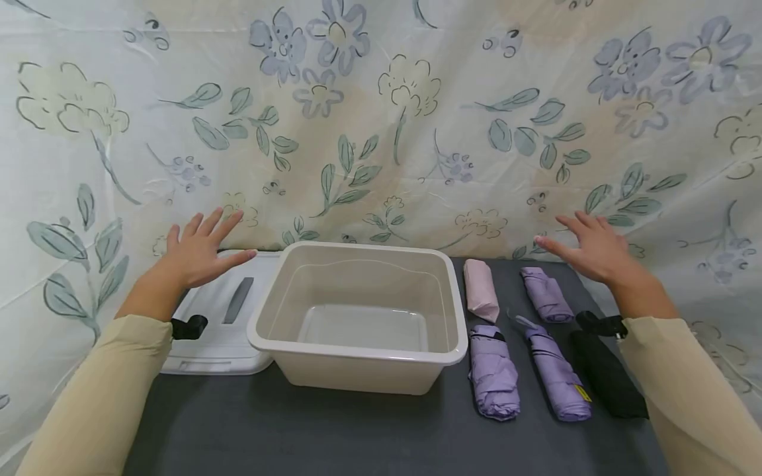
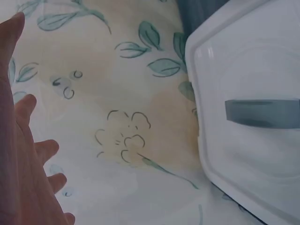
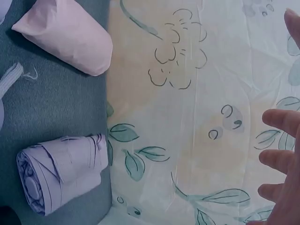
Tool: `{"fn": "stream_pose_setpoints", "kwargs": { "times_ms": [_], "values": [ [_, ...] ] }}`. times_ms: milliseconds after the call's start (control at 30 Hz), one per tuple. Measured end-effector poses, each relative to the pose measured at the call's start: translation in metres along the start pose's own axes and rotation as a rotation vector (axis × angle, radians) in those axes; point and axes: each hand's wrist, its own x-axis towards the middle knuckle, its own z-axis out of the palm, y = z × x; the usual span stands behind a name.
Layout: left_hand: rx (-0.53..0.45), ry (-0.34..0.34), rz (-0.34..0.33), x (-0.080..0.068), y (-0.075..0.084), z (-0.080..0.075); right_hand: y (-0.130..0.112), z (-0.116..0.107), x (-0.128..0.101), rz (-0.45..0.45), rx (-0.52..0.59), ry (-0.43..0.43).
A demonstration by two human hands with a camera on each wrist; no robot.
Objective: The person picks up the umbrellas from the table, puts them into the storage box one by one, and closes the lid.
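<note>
Both hands are raised with fingers spread, holding nothing. My left hand (image 1: 201, 254) is above a white lid (image 1: 202, 317) with a grey strip, which also shows in the left wrist view. Over the far right of the table hovers my right hand (image 1: 592, 248), nearest a short lilac folded umbrella (image 1: 546, 295). Between the hands stands a beige plastic bin (image 1: 357, 367), its inside bare. Right of the bin lie a pink wrapped bundle (image 1: 481, 289), a lilac folded umbrella (image 1: 494, 373), another with a strap and yellow tag (image 1: 558, 373), and a black one (image 1: 607, 373) partly behind the right sleeve.
A dark grey table (image 1: 297, 430) carries everything. Behind it and along both sides hangs a floral-patterned cloth (image 1: 369, 165), close to the table's back edge. The bin's near side overlaps the right edge of the lid in the head view.
</note>
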Motion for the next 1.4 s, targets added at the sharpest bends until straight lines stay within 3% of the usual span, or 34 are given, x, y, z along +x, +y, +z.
{"fn": "stream_pose_setpoints", "kwargs": {
  "times_ms": [400, 1033, 1167, 1400],
  "values": [
    [-0.053, 0.068, 0.050, -0.007, 0.009, 0.011, -0.004, 0.016, -0.016, -0.092, 0.123, 0.035],
    [-0.250, 0.318, 0.179, -0.041, 0.048, 0.044, -0.017, 0.041, -0.039, -0.225, 0.421, 0.137],
    [-0.341, 0.305, 0.197, -0.051, 0.054, 0.045, -0.022, 0.047, -0.047, -0.253, 0.495, 0.181],
    [-0.475, 0.238, 0.146, -0.069, 0.067, 0.049, -0.028, 0.055, -0.058, -0.244, 0.556, 0.202]
  ]
}}
